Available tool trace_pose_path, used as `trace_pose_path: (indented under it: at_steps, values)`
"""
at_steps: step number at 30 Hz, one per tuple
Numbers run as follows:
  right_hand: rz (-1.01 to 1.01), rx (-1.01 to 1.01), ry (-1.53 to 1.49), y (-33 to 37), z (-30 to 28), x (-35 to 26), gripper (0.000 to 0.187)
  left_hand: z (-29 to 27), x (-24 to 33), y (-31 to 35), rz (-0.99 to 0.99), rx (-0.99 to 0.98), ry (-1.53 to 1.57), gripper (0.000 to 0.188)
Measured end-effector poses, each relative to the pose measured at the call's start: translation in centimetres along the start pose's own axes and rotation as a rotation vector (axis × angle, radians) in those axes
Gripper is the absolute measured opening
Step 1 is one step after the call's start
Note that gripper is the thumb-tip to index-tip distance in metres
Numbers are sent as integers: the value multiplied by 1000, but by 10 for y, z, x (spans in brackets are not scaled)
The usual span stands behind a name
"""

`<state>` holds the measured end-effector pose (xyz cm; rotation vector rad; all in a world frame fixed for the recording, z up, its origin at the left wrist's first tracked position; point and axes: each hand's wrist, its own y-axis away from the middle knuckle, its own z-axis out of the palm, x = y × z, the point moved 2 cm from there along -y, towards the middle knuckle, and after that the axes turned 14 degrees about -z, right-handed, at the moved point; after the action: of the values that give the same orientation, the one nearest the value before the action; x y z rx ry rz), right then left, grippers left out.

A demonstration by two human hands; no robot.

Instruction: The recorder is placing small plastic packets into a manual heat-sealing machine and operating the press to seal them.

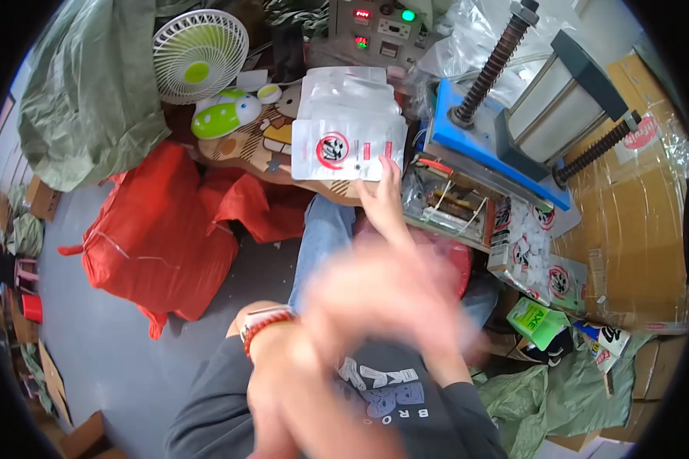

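My right hand [383,191] reaches forward to several silver-white pouches [310,157] stacked in an overlapping pile. Its fingers are stretched out over the near right corner of the front pouch, and the thumb lies apart by the near edge. The front pouch bears a round red-and-black print. My left hand [367,298] is a large motion smear in front of my chest, crossing over my right forearm. A red beaded bracelet [260,330] circles that wrist. The smear hides the left fingers and anything in them.
The pouches lie on a patterned low table [237,153] with a white-and-green fan [199,57]. At right stands a blue press machine [467,115] with springs, beside a large cardboard box [635,214]. A red sack [157,237] rests on the floor at left.
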<state>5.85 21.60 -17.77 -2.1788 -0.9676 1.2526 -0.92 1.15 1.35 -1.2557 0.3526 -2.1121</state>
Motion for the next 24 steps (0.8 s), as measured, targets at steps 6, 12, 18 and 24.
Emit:
trace_pose_path:
  at_steps: [6,12,18,24]
  values:
    - [216,144,400,-34,32,28,86,-124,-138,-86,-342,400,-725,103]
    - [147,161,261,-35,39,41,86,-184,-235,-118,-345,314,-1094,99]
    - [121,77,263,-33,23,-10,84,-181,-234,-114,-253,318,-1233,96]
    - [-226,-270,-84,70,-44,-84,36,-180,-241,-131,-127,217,-1614,102]
